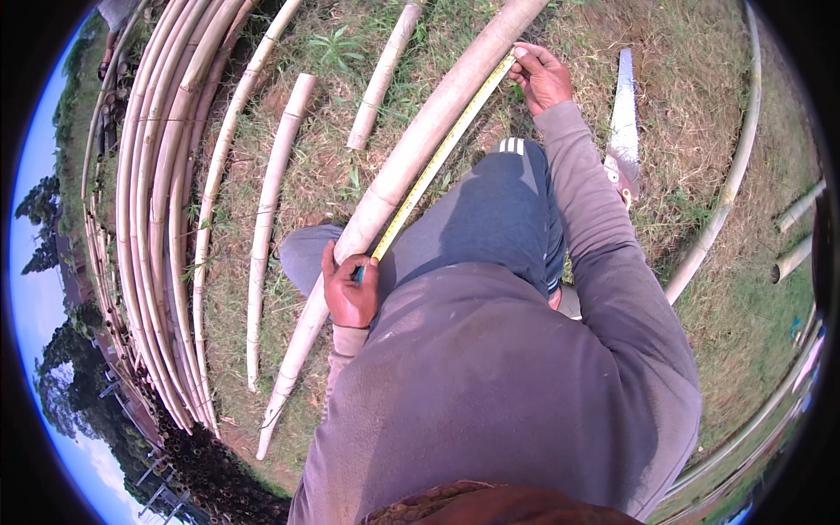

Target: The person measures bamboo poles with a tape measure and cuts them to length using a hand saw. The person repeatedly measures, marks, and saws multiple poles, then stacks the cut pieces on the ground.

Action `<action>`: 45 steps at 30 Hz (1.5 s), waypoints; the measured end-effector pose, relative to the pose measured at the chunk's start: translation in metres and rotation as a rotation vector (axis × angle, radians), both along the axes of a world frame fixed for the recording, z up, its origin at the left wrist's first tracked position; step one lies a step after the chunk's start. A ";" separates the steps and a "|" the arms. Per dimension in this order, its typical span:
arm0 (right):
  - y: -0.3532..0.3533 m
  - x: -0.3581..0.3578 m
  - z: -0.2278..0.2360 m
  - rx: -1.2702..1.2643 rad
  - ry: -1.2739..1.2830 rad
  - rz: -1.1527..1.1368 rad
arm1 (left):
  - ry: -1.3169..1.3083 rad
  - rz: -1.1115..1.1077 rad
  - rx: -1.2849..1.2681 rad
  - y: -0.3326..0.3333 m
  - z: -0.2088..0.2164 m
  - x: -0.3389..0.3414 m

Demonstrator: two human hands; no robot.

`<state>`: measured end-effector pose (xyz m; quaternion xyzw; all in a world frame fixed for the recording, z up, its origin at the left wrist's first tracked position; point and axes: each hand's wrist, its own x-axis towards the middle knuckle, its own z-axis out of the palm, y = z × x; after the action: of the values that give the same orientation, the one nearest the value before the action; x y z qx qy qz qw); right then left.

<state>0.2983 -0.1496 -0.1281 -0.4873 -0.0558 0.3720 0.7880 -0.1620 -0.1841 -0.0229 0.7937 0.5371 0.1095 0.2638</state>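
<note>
A thick bamboo pole (378,197) slants across my lap from lower left to the top. Along its right side runs a yellow tape measure (444,156), stretched straight between my hands. My right hand (542,77) pinches the tape's far end between thumb and fingers, close beside the pole. Lower down, my left hand (350,293) is closed round the tape's near end, where a bit of teal shows between the fingers. That hand also rests against the pole, and most of what lies in its palm is hidden.
A hand saw (624,122) lies on the grass right of my right forearm. Two cut bamboo pieces (278,206) (385,74) lie left of the pole. Long bamboo poles (162,192) are heaped farther left. Another long pole (731,192) curves along the right.
</note>
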 end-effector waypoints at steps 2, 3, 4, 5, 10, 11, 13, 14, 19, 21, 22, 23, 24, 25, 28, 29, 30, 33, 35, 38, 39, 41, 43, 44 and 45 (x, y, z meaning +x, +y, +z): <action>0.003 -0.004 -0.008 0.049 0.014 -0.022 | 0.003 0.011 0.010 -0.001 0.000 -0.001; 0.006 -0.004 -0.011 0.064 0.027 -0.026 | -0.004 0.017 0.026 0.000 -0.003 -0.001; 0.008 -0.004 -0.012 0.079 0.040 -0.031 | -0.011 0.022 0.041 -0.001 -0.004 -0.001; 0.008 -0.005 -0.012 0.093 0.053 -0.036 | -0.013 0.022 0.044 -0.002 -0.003 -0.002; 0.011 -0.008 -0.014 0.090 0.039 -0.039 | -0.005 -0.002 0.032 0.000 -0.002 -0.002; 0.012 -0.008 -0.015 0.090 0.041 -0.042 | 0.006 -0.003 0.033 0.000 -0.001 -0.002; 0.012 -0.007 -0.017 0.094 0.047 -0.053 | 0.027 -0.004 0.038 0.000 0.000 -0.001; 0.012 -0.007 -0.018 0.098 0.051 -0.062 | 0.028 0.003 0.042 0.000 -0.001 -0.001; 0.012 -0.007 -0.014 0.106 0.056 -0.077 | 0.025 0.027 0.046 0.001 -0.001 0.003; 0.015 -0.006 -0.014 0.100 0.062 -0.079 | 0.025 0.030 0.034 0.001 -0.001 0.003; 0.018 -0.010 -0.015 0.088 0.056 -0.081 | 0.028 0.049 0.030 -0.002 0.000 0.000; 0.020 -0.012 -0.015 0.075 0.051 -0.077 | 0.020 0.033 0.021 -0.003 0.000 -0.001; 0.022 -0.012 -0.016 0.063 0.044 -0.069 | 0.010 0.022 0.012 0.001 -0.003 0.000; 0.024 -0.013 -0.019 0.062 0.012 -0.050 | 0.013 0.051 0.009 -0.002 -0.002 -0.006; 0.019 0.001 -0.020 0.032 0.000 -0.072 | 0.022 0.115 0.030 0.001 0.009 -0.009; 0.020 0.004 -0.022 0.017 -0.033 -0.075 | 0.061 0.114 0.025 0.000 0.016 -0.018; 0.023 0.000 -0.015 0.006 -0.036 -0.091 | 0.078 0.161 0.047 -0.005 0.023 -0.035; 0.029 0.009 -0.020 -0.055 -0.085 -0.062 | 0.113 0.278 0.121 -0.030 0.029 -0.105; 0.032 0.007 -0.019 -0.072 -0.140 -0.071 | 0.099 0.369 0.078 -0.050 0.035 -0.154; 0.042 0.025 -0.030 -0.100 -0.162 -0.025 | 0.128 0.457 -0.031 -0.075 0.038 -0.229; 0.047 0.027 -0.032 -0.101 -0.154 -0.037 | 0.124 0.481 -0.033 -0.085 0.034 -0.251; 0.053 0.036 -0.037 -0.074 -0.128 0.011 | 0.125 0.531 -0.015 -0.098 0.026 -0.289; 0.060 0.043 -0.035 -0.086 -0.122 0.049 | 0.152 0.600 -0.050 -0.106 0.019 -0.318; 0.064 0.043 -0.036 -0.104 -0.134 0.056 | 0.139 0.637 -0.048 -0.108 0.019 -0.321; 0.067 0.043 -0.035 -0.126 -0.147 0.059 | 0.146 0.637 -0.047 -0.109 0.022 -0.320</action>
<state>0.3410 -0.0826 -0.1630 -0.5599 -0.1043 0.3613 0.7383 -0.4818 -0.2928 -0.0006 0.5852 0.7782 0.1170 0.1955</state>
